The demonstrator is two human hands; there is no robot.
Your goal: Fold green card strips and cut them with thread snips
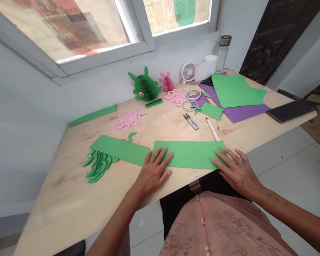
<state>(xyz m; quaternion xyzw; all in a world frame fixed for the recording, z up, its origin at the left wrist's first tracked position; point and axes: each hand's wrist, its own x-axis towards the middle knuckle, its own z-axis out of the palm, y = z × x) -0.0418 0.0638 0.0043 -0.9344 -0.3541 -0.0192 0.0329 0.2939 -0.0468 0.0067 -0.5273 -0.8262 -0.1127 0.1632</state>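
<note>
A long green paper strip point(190, 154) lies flat along the near edge of the table. My left hand point(153, 172) rests on its left end, fingers spread. At the strip's right end, my right hand point(237, 172) lies with its fingers apart, fingertips on the paper. Another green strip point(120, 149) sits just left of my left hand, slanting over a pile of curved green cutouts point(100, 167). Beyond the long strip are a white pen point(212, 129) and small thread snips point(191, 121).
Pink cutouts point(129, 120), two tape rolls point(190, 105), green sheets point(237, 90) over purple paper point(234, 113) and a phone point(290, 111) lie on the table point(69, 199). Along the wall stand a green honeycomb figure point(146, 87), a pink one point(167, 82), a fan point(188, 72) and a bottle point(223, 55).
</note>
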